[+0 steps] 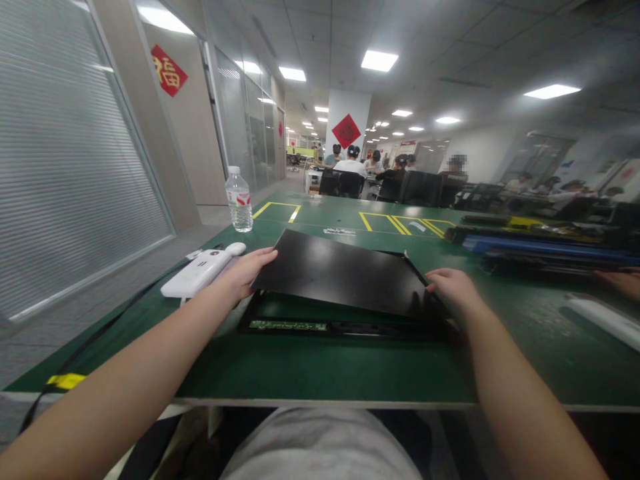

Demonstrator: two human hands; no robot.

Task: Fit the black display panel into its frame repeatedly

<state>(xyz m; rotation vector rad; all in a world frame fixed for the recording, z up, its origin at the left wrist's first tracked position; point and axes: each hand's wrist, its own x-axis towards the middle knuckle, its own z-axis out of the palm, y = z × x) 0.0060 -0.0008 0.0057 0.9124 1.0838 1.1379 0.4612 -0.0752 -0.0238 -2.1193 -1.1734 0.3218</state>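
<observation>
A flat black screen panel (340, 270) is tilted above the table, its left side raised higher than its right. My left hand (254, 268) is closed on its left edge, thumb on top. At the panel's right edge, my right hand (453, 288) is closed, fingers at the border where panel and frame meet; its fingertips are partly hidden. Under the panel lies a thin black frame (385, 330) on the green table (320, 373). A narrow green circuit board (289, 326) runs along the frame's near side.
On the left stand a white device (197, 275) with a rounded arm and a water bottle (240, 203). Yellow tape marks (395, 223) cross the far tabletop. Dark and blue parts (530, 248) lie right, near another person's hand (623, 281) and a white object (603, 320).
</observation>
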